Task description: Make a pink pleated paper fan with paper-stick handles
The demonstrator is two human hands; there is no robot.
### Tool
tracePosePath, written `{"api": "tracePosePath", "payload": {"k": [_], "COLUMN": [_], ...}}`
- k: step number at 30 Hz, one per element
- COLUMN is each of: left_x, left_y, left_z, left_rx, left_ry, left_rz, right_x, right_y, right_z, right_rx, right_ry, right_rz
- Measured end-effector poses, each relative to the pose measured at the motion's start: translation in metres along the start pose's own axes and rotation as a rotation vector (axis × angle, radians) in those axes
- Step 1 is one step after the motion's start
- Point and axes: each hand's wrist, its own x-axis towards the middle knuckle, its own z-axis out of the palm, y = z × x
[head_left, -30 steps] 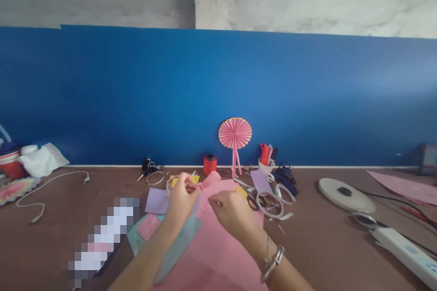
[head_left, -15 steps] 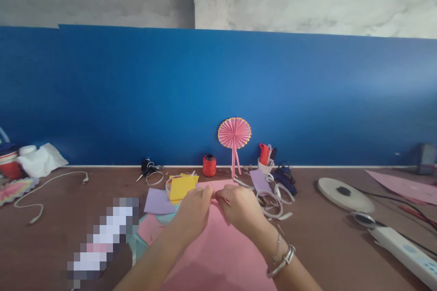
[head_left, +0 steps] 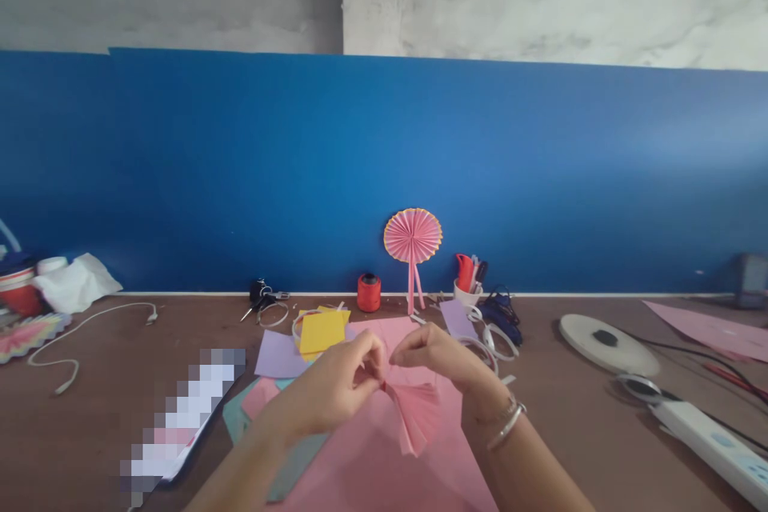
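Note:
A pleated piece of pink paper point(head_left: 417, 416) is pinched at its narrow end by my left hand point(head_left: 348, 384), its folds spreading toward the lower right. A small red bit shows at the pinched end. My right hand point(head_left: 429, 352) is just above and right of it, thumb and fingertips pressed together; anything between them is too fine to make out. Beneath both hands lies a large sheet of pink paper point(head_left: 384, 480). Behind them a finished-looking round pink paper fan point(head_left: 413, 235) with a yellow edge leans upright against the blue panel, beside a red thread spool point(head_left: 369, 293).
Yellow paper squares point(head_left: 322, 334) and purple paper point(head_left: 279, 355) lie left of the hands. A cup of pens point(head_left: 466, 288) and white tape loops point(head_left: 501, 342) are behind right. Farther right are a white disc point(head_left: 607, 344) and a power strip point(head_left: 708, 436); keys point(head_left: 261, 296) lie back left.
My hands have moved slightly apart from each other. The pleated pink paper, mostly hidden before, now fans out below them, and my left hand has turned to show its pinching fingers.

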Motion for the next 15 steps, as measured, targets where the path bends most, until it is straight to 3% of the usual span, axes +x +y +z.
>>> {"api": "tracePosePath", "payload": {"k": [8,12,15], "left_x": [0.004,0.016,0.024], "left_y": [-0.011,-0.021,-0.036], "left_z": [-0.015,-0.014,-0.009], "left_rx": [-0.324,-0.485,-0.516], "left_ry": [0.165,0.415,0.603], "left_rz": [-0.067,-0.173,-0.321], "right_x": [0.006,0.015,0.015], "right_y": [0.003,0.012,0.011], "right_z": [0.001,0.012,0.027], "right_rx": [0.053,-0.020,-0.239], "right_ry": [0.053,0.150,0.187], "right_rz": [-0.006,-0.090,-0.130]}}
